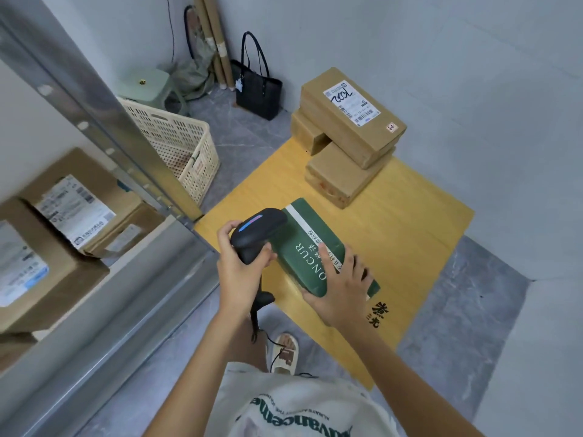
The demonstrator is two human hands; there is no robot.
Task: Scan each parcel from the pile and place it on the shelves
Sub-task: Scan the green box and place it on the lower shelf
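Observation:
My left hand (241,263) grips a black barcode scanner (257,233) by its handle, its head lying over the near end of a green parcel (310,247). My right hand (342,290) holds that green parcel at its near end, fingers spread over the top and thumb under the edge, above a yellow board (394,234). A pile of brown cardboard parcels (347,137) stands at the board's far end; the top one carries a white label. To the left, a metal shelf (104,127) holds several labelled brown parcels (69,212).
A cream plastic crate (176,143) leans beside the shelf post. A black tote bag (258,86), a pale green stool (145,85) and cardboard tubes fill the far corner. Grey walls close in on the right. The scanner cable hangs down by my sandalled foot (284,354).

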